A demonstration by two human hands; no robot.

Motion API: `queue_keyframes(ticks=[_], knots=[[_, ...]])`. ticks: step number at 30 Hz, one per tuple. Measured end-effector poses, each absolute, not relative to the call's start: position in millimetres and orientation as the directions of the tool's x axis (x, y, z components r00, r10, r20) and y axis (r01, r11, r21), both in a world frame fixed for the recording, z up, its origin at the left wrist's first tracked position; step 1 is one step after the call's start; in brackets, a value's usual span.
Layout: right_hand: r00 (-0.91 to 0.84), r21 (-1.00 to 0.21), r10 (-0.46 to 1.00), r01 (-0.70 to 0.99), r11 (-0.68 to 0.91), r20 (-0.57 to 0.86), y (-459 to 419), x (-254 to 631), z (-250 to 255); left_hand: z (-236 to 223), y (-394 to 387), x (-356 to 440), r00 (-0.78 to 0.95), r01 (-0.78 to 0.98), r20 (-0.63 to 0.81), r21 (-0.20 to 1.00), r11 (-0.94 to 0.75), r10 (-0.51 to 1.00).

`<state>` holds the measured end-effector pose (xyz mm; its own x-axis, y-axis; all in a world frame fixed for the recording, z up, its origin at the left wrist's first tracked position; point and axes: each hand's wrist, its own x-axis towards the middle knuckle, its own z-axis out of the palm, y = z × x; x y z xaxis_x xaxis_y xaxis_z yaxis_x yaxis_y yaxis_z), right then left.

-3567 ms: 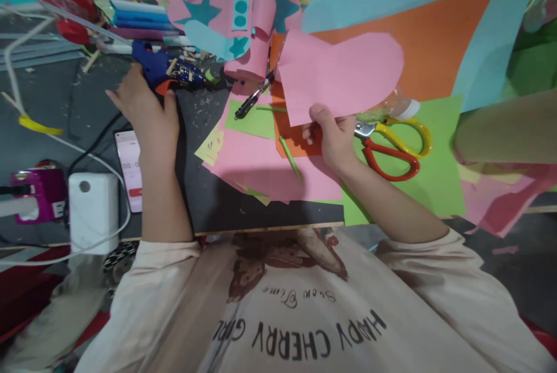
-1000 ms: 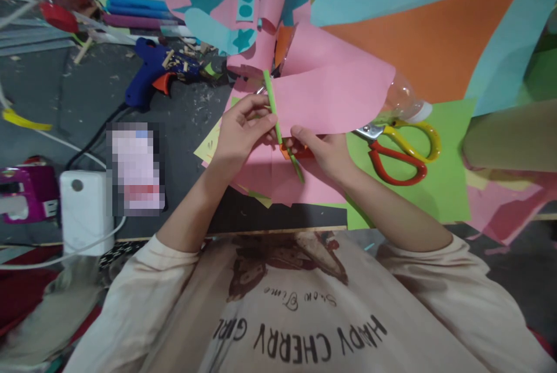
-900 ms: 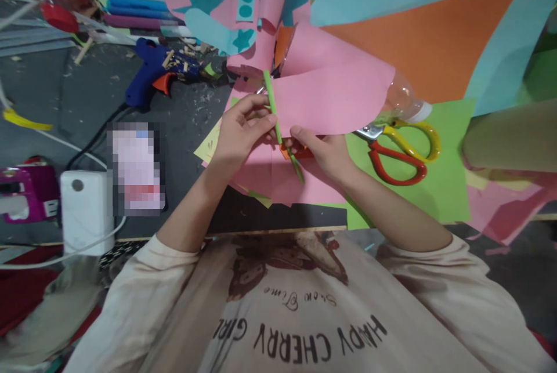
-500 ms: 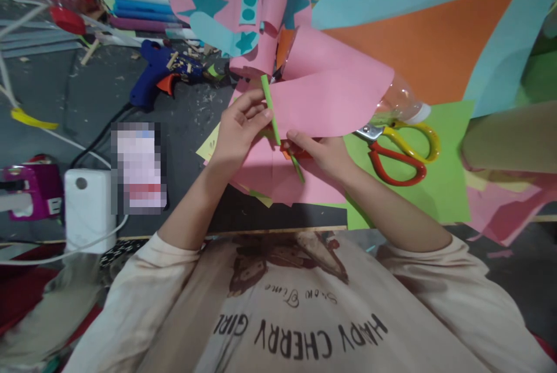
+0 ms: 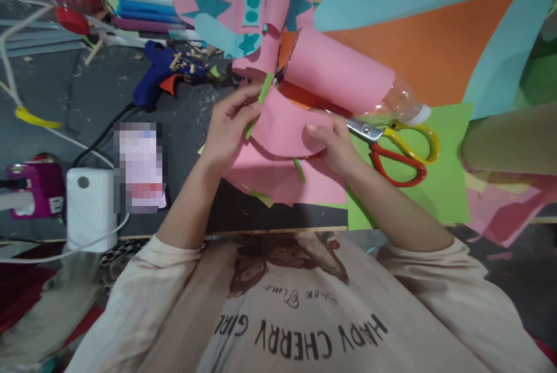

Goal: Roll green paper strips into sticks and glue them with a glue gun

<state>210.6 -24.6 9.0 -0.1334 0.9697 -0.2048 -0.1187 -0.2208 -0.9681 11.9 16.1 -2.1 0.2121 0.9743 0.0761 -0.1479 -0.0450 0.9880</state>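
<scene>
My left hand (image 5: 228,129) is closed on a thin green paper stick (image 5: 260,101) and holds it against the left edge of a pink paper sheet (image 5: 285,126). My right hand (image 5: 333,144) pinches the lower right edge of that same pink sheet. The sheet wraps up around a clear plastic bottle (image 5: 391,100) lying on its side, which forms a pink roll (image 5: 337,74). A second green stick (image 5: 299,171) pokes out below the sheet.
Red and yellow scissors (image 5: 394,144) lie on green paper right of my right hand. A blue glue gun (image 5: 163,71) lies at the upper left, with a phone (image 5: 139,167) and a white adapter (image 5: 89,207) at the left. Orange, blue and pink sheets cover the back.
The pink sheet has been rolled tighter around the bottle and its free flap pulled down. My left hand tilted the green stick to the left edge; my right hand shifted up onto the flap.
</scene>
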Motion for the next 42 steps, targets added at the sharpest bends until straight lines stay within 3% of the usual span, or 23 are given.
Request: queue_keyframes(ticks=[5,11,20,25,36,42], knots=[[-0.225,-0.957,0.956,-0.177,-0.23,-0.188,-26,211,18,4,16,10,0.194,-0.019,0.115,0.993,-0.113,0.974],[-0.299,-0.954,0.922,-0.094,-0.285,-0.246,-26,205,30,10,11,11,0.298,0.122,0.119,0.979,-0.162,0.947],[-0.083,-0.98,0.983,-0.101,-0.171,-0.163,-26,202,21,11,7,17,0.283,0.053,0.065,0.995,-0.083,0.957],[-0.077,-0.988,0.992,-0.108,-0.11,-0.102,-26,203,22,16,7,17,0.308,0.064,0.059,0.995,-0.083,0.95],[-0.029,-0.995,0.996,-0.049,-0.085,-0.084,-25,204,24,12,5,16,0.359,0.046,0.241,0.96,-0.275,0.902],[-0.023,-0.996,0.998,-0.066,-0.056,-0.055,-26,204,23,16,2,19,0.333,0.09,0.206,0.964,-0.249,0.92]])
